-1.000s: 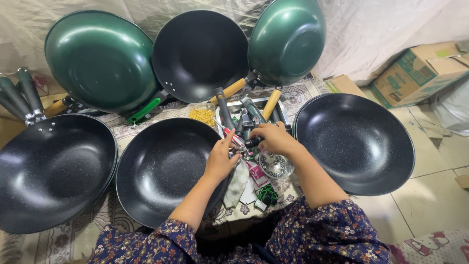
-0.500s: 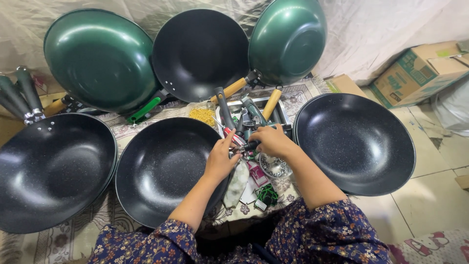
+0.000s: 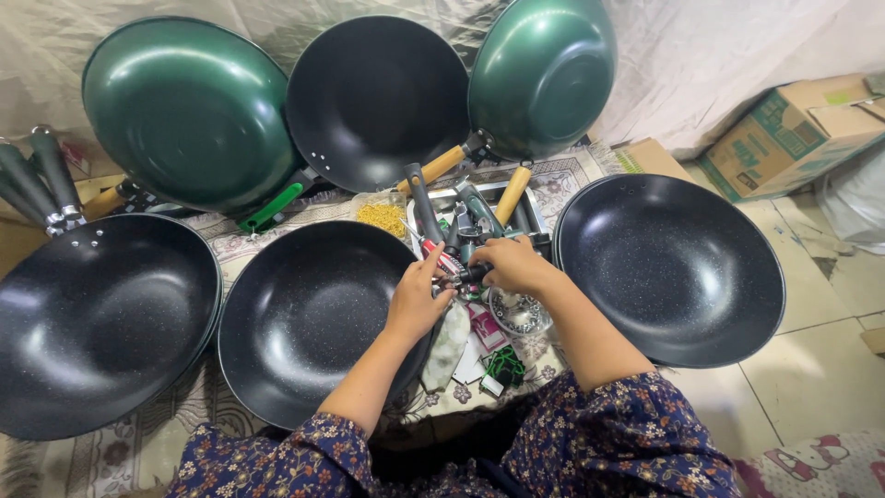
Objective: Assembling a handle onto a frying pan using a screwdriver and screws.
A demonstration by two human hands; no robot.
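Note:
My left hand (image 3: 417, 302) and my right hand (image 3: 513, 266) meet over the rim of the black wok (image 3: 309, 318) in front of me. Both hands close on a small dark tool with a red-and-white part (image 3: 458, 268) at the wok's handle end. I cannot make out the tool's exact kind. Just beyond my fingers lies a metal tray (image 3: 537, 210) with several loose pan handles, dark and wooden.
A large black wok (image 3: 92, 323) sits at left and another black wok (image 3: 671, 267) at right. Two green woks (image 3: 189, 115) (image 3: 544, 74) and a black one (image 3: 373, 97) lean at the back. A cardboard box (image 3: 793, 134) stands far right. Small packets (image 3: 489, 355) lie by my knees.
My hands have shifted only slightly on the small tool at the wok's rim; the woks and tray have not moved.

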